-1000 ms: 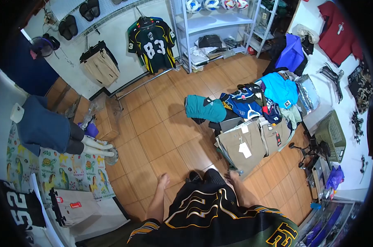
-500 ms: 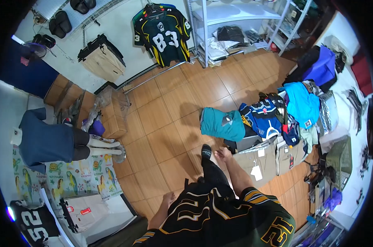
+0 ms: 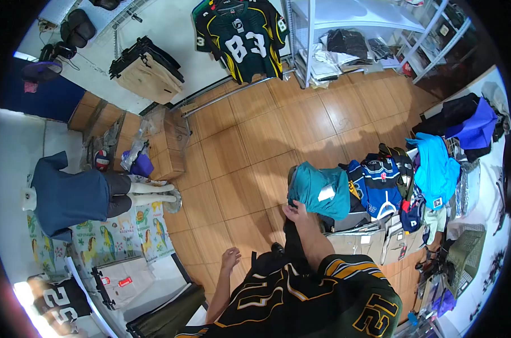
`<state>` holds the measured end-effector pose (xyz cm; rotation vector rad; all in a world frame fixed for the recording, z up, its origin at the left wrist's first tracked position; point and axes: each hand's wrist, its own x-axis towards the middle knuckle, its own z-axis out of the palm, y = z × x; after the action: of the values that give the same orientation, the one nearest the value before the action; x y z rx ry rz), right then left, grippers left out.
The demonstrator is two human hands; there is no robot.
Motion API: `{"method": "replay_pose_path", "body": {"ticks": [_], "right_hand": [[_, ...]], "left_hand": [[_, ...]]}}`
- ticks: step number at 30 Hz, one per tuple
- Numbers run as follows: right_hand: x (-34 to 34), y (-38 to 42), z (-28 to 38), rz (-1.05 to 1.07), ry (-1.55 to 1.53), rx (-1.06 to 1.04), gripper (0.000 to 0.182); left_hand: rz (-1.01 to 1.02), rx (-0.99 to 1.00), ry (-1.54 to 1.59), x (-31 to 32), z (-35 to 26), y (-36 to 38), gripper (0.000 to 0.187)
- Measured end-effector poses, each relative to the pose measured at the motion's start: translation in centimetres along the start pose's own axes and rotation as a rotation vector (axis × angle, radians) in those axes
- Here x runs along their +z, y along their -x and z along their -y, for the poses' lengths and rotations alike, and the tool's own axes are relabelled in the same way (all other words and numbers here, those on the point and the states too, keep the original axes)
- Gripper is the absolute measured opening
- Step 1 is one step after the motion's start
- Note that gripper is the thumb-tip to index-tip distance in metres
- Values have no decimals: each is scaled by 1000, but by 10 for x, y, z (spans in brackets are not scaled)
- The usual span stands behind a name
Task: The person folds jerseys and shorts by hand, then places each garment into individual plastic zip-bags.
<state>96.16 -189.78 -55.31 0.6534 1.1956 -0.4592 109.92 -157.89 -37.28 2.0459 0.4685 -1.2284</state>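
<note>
My right hand (image 3: 293,211) is at the near left corner of a folded teal garment (image 3: 317,186), its fingertips right at the cloth's edge and its fingers apart. A white patch shows on the garment, which lies at the left end of a heap of clothes. Beside it are a blue jersey (image 3: 374,188) and a bright blue garment (image 3: 437,163). Beige trousers (image 3: 357,243) hang along the near side of the heap. Over the tiled floor, my left hand (image 3: 231,258) hangs with loosely parted fingers and holds nothing.
On the left a mannequin (image 3: 69,194) in a dark blue shirt lies on a patterned cloth. Cardboard boxes (image 3: 168,143) stand by the wall. Green jerseys (image 3: 244,45) hang on a rail at the back, near a white shelf rack (image 3: 357,17). A basket (image 3: 467,253) is at right.
My right hand has moved forward to the teal garment's edge, and a white patch now shows on that garment. My left hand has lifted slightly. The view has shifted.
</note>
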Motion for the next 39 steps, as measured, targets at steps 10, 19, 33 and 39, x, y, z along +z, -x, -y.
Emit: {"method": "replay_pose_path", "body": {"ticks": [10,19,33,39], "right_hand": [[-9,-16,0,-93,-263,78,34],[-27,42,-1,138,-186,76,28],[-21,198,38,350,-198,-594,26],[-40,325,14,126,13,-1164,16]], "left_hand": [[29,24,-112,-5,-28,-15,33],[32,-97,-273,-18,-23,-42,26],[353,261,-396,52,-158,-117,30],[591,488,-419,94,-212,-102,36]]}}
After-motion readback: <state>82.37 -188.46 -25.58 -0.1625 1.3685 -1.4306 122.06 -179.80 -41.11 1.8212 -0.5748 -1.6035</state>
